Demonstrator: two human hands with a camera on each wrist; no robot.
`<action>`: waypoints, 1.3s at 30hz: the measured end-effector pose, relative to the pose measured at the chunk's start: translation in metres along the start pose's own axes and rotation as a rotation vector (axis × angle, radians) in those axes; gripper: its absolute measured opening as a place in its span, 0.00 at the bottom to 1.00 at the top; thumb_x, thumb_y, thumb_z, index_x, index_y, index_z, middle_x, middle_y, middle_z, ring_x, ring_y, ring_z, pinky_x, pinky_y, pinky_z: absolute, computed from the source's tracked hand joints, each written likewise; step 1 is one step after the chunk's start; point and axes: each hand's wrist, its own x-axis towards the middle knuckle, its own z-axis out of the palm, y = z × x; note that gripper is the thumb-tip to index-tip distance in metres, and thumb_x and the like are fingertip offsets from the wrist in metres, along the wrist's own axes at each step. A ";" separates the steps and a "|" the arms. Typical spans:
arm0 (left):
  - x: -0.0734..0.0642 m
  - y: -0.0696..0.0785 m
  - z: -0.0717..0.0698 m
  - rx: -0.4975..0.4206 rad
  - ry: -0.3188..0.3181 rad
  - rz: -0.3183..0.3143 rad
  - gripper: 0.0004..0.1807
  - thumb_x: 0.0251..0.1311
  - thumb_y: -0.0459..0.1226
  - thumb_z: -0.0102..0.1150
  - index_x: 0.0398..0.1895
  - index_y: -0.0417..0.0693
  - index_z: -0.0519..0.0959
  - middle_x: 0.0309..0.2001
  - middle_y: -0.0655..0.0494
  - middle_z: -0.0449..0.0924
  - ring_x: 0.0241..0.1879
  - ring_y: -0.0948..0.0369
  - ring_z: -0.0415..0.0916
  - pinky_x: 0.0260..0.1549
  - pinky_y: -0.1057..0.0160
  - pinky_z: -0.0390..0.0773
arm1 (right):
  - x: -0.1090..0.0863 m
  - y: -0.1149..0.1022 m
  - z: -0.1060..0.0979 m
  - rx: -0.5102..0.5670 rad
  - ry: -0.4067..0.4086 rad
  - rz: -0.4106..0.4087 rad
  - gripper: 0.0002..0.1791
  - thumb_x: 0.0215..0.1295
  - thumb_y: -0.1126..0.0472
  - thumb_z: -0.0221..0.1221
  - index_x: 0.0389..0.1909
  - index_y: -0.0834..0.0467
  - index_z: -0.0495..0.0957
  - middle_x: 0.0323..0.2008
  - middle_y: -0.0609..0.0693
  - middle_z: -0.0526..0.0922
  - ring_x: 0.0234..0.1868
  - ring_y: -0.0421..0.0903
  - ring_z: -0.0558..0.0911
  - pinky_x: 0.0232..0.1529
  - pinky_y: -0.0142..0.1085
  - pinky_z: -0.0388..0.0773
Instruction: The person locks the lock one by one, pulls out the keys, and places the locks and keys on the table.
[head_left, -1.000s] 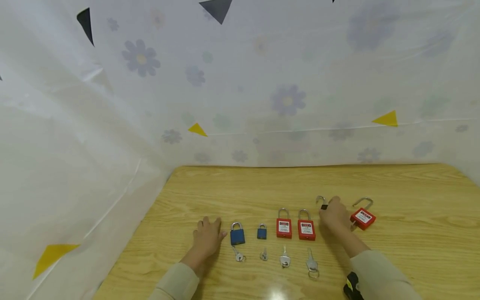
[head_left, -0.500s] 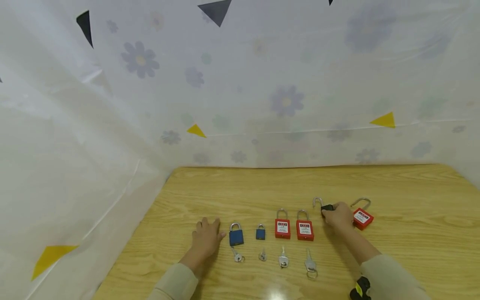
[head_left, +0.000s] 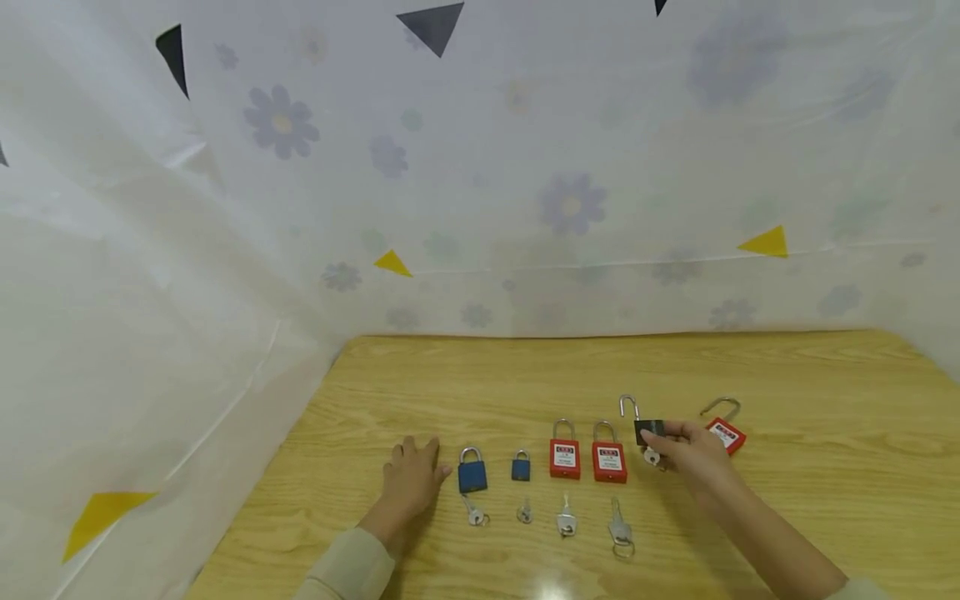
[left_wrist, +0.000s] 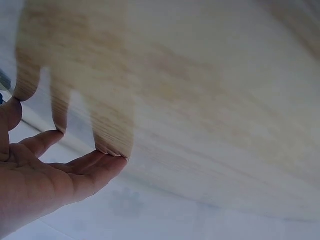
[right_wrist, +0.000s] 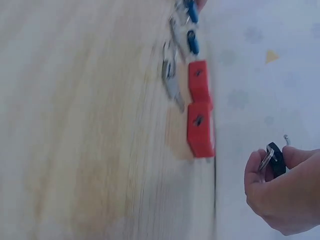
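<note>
Black padlock (head_left: 647, 427); part behind right hand (head_left: 699, 458)

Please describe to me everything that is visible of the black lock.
The black lock has a dark, blocky body and a silvery, metal-looking shackle, open, its free end beyond the body's left side. It is pinched, shackle up, by the right grip. A ringed key hangs below, seemingly inserted. In the head view, it appears between a closed red lock and an open red lock.
</note>
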 end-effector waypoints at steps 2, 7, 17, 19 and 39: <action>0.000 -0.001 0.001 -0.011 0.006 0.001 0.28 0.61 0.47 0.55 0.60 0.40 0.69 0.52 0.32 0.67 0.49 0.40 0.67 0.41 0.41 0.73 | -0.008 0.000 0.000 0.059 -0.044 0.020 0.32 0.66 0.58 0.55 0.61 0.74 0.56 0.43 0.51 0.75 0.36 0.35 0.78 0.37 0.26 0.76; 0.000 -0.004 -0.001 -0.062 0.019 -0.010 0.27 0.60 0.45 0.56 0.58 0.37 0.69 0.52 0.32 0.67 0.50 0.38 0.66 0.42 0.40 0.72 | -0.029 0.002 0.006 0.112 -0.085 0.040 0.30 0.66 0.60 0.55 0.60 0.74 0.56 0.42 0.51 0.77 0.37 0.37 0.80 0.38 0.26 0.77; -0.008 0.055 -0.023 -0.274 0.255 0.302 0.16 0.63 0.34 0.54 0.52 0.36 0.73 0.53 0.38 0.73 0.54 0.45 0.71 0.50 0.51 0.76 | -0.057 0.007 0.017 0.156 -0.150 0.071 0.23 0.66 0.61 0.55 0.54 0.73 0.62 0.46 0.54 0.77 0.40 0.39 0.80 0.40 0.27 0.77; -0.014 0.079 -0.031 -0.472 0.171 0.399 0.16 0.65 0.36 0.50 0.53 0.39 0.74 0.53 0.43 0.75 0.54 0.49 0.73 0.49 0.56 0.77 | -0.059 0.008 0.019 0.165 -0.168 0.066 0.22 0.65 0.61 0.55 0.53 0.72 0.64 0.47 0.55 0.76 0.41 0.39 0.79 0.42 0.28 0.77; -0.025 0.164 -0.036 -1.305 -0.256 0.415 0.15 0.60 0.37 0.58 0.41 0.30 0.79 0.42 0.31 0.79 0.33 0.69 0.79 0.39 0.71 0.79 | -0.077 0.013 0.040 0.005 -0.111 -0.128 0.19 0.63 0.63 0.57 0.50 0.73 0.68 0.36 0.46 0.78 0.35 0.35 0.79 0.38 0.28 0.79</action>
